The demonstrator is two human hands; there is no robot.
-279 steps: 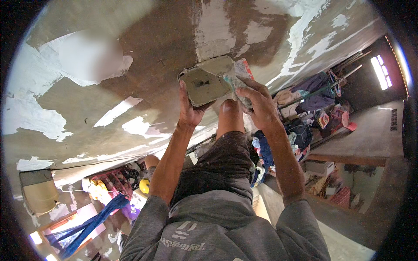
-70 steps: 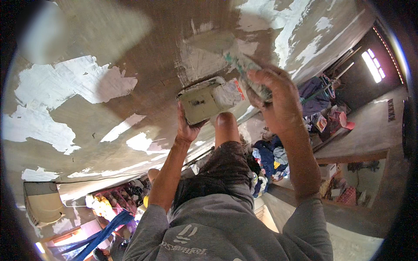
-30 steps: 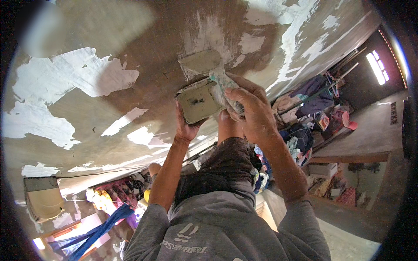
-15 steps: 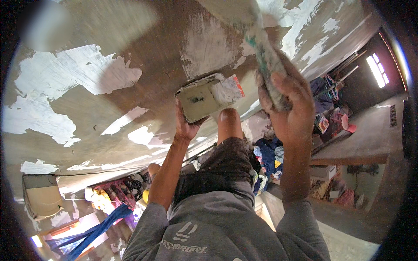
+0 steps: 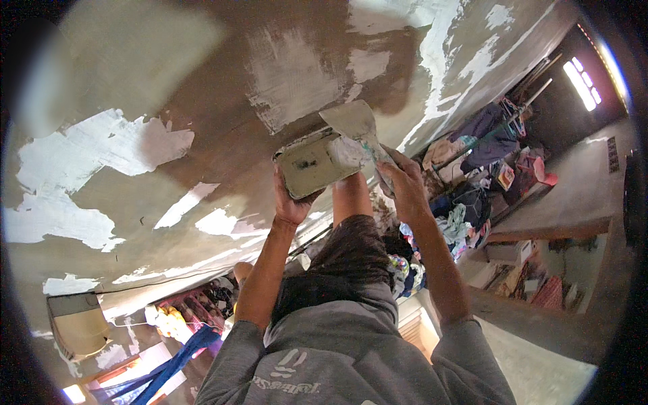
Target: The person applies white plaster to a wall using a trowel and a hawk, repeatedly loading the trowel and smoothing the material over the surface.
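Note:
My left hand is closed on a shallow rectangular tray and holds it up close to the wall. A lump of white paste lies at the tray's right end. My right hand is wrapped round the handle of a wide putty knife, which is smeared with paste and has a greenish spot. The knife's blade is over the tray's right end, beside the paste; whether it touches the tray I cannot tell.
The brown wall carries uneven white patches. A beige box is fixed at lower left, with blue cloth hanging near it. Clothes are heaped behind my right arm. Shelves stand farther right.
My right hand has brought the putty knife down and left from the wall to the tray. A red-edged white piece at the tray's right end no longer shows. My left hand still holds the tray.

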